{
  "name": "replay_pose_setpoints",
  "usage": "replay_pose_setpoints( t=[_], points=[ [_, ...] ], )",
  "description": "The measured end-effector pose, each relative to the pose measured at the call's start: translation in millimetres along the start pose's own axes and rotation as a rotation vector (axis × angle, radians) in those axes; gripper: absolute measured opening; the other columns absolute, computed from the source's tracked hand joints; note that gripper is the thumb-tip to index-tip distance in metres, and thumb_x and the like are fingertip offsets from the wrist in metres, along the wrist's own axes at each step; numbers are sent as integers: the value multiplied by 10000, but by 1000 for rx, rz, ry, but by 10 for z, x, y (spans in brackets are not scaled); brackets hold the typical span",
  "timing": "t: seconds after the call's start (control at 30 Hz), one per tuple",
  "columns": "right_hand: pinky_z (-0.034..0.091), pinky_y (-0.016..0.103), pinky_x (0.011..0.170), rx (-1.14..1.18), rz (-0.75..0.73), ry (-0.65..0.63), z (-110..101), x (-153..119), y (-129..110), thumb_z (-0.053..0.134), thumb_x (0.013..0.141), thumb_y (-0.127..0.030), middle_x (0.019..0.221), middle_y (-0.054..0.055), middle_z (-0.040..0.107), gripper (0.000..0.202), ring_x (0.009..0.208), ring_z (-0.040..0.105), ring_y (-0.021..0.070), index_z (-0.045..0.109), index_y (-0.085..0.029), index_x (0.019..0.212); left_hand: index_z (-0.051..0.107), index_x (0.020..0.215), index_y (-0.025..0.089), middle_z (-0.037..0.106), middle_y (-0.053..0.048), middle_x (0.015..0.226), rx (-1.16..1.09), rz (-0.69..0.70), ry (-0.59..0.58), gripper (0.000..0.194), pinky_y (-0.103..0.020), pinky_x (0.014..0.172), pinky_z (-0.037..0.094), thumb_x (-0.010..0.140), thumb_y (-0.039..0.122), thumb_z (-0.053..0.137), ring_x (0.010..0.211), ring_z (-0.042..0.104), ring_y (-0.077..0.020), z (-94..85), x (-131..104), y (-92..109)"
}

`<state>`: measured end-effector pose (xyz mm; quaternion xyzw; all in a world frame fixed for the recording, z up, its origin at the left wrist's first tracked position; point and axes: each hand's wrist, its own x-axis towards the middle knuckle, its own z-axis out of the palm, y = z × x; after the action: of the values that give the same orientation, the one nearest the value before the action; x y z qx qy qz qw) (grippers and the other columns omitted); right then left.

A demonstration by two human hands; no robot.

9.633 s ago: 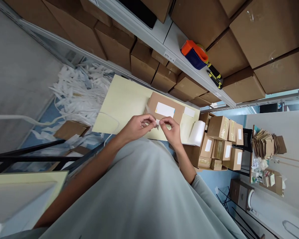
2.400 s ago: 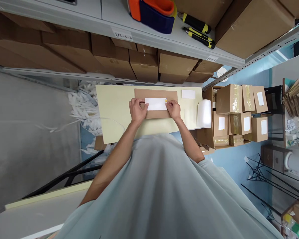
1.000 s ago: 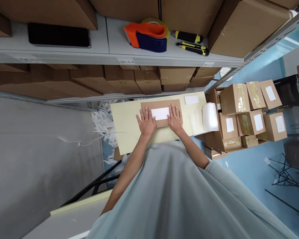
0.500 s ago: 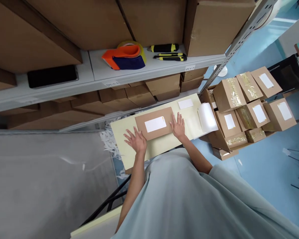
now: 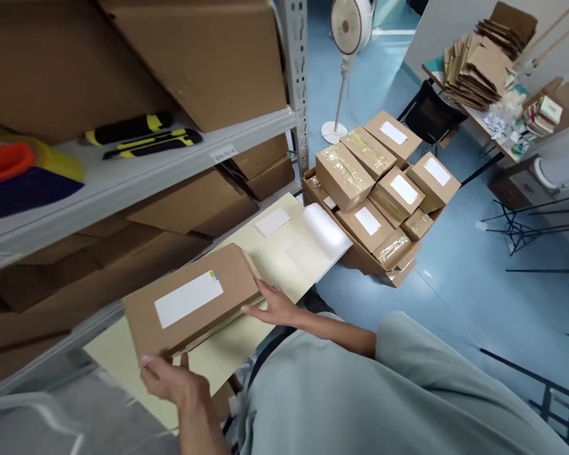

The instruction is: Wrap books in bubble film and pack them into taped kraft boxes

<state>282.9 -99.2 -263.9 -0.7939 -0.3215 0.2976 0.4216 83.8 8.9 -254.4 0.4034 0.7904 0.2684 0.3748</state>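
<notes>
A brown cardboard box (image 5: pixel 232 272) with a white label (image 5: pixel 188 298) on its top is held between both hands above the cream-coloured board (image 5: pixel 284 253). My left hand (image 5: pixel 173 379) grips its near left corner, fingertips partly under the edge. At the right end, my right hand (image 5: pixel 277 305) holds the side, thumb and fingers against the cardboard. Beyond the box, a white slip (image 5: pixel 272 222) lies on the board, beside a roll of white wrapping material (image 5: pixel 326 229).
A grey shelf (image 5: pixel 137 164) runs along the left, bearing cutters (image 5: pixel 146 136) and an orange-and-blue tape dispenser (image 5: pixel 28 167). At the right, a large carton (image 5: pixel 360 256) is heaped with taped boxes. A white fan (image 5: pixel 351 28) stands behind.
The view has swung to the right. My hands have gone from lying spread at the box to gripping its ends, and the box is raised and tilted.
</notes>
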Motion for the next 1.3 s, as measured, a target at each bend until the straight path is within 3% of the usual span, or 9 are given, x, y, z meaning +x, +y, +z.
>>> replay_pose_setpoints(
  t=[0.1,0.17,0.27,0.37,0.5,0.63,0.77,1.0,1.3],
  points=[
    [496,484,1309,173,-168,-140,-355,-184,-183,641,1038,-748,1735,65,541,907,1599,542,332,377,-309,1786,642,1190,384,721,94,1531,-134,181,27,561,-540,1076,625,819,767,469,1489,634,-317,-102,-152,284],
    [425,505,1346,202,-216,-96,-617,-304,-240,663,1053,-712,1788,105,461,970,1647,465,351,297,-231,1812,625,1120,295,750,-26,1488,-198,280,40,538,-572,1127,604,775,704,567,1443,670,-355,-122,-261,439],
    [419,506,1335,210,-244,34,-1003,-546,-203,724,1035,-667,1777,92,480,976,1620,482,327,289,-263,1809,614,1095,308,757,-13,1462,-264,434,-3,453,-543,1190,567,792,644,631,1423,684,-326,-49,-523,631],
    [528,484,1230,241,-206,191,-1374,-939,-21,709,1039,-647,1712,91,561,899,1490,581,315,352,-303,1789,660,1168,294,764,-23,1437,-347,557,-153,490,-524,1196,568,818,638,646,1414,682,-319,135,-945,776],
    [634,473,1082,294,-87,395,-1826,-1628,315,688,1018,-696,1646,96,624,877,1343,657,317,421,-320,1763,724,1254,155,768,-153,1405,-384,616,-434,687,-557,1260,497,749,614,805,1377,689,-373,496,-1697,852],
    [657,485,1062,333,34,584,-2199,-2199,583,709,993,-699,1576,102,687,871,1328,683,328,490,-292,1732,718,1352,124,746,-199,1423,-348,628,-678,767,-508,1234,508,796,642,825,1351,695,-346,860,-2441,772],
    [646,507,1115,369,71,710,-2525,-2474,798,746,971,-671,1528,92,725,854,1352,699,330,544,-276,1700,698,1383,157,740,-185,1421,-321,661,-858,724,-458,1196,538,857,640,822,1322,703,-307,1134,-2906,625],
    [680,517,1069,446,132,756,-2987,-2292,1223,767,946,-687,1543,99,720,859,1321,741,335,596,-244,1661,693,1339,190,737,-165,1410,-266,706,-945,581,-440,1191,539,926,582,809,1317,701,-290,1790,-3181,617],
    [686,468,1050,358,119,641,-3577,-1340,1831,711,1003,-606,1589,124,677,767,1329,757,332,583,-250,1670,653,1344,184,707,-164,1434,-169,647,-995,460,-495,1266,484,917,337,735,1390,650,-322,3326,-3171,1193]
  ],
)
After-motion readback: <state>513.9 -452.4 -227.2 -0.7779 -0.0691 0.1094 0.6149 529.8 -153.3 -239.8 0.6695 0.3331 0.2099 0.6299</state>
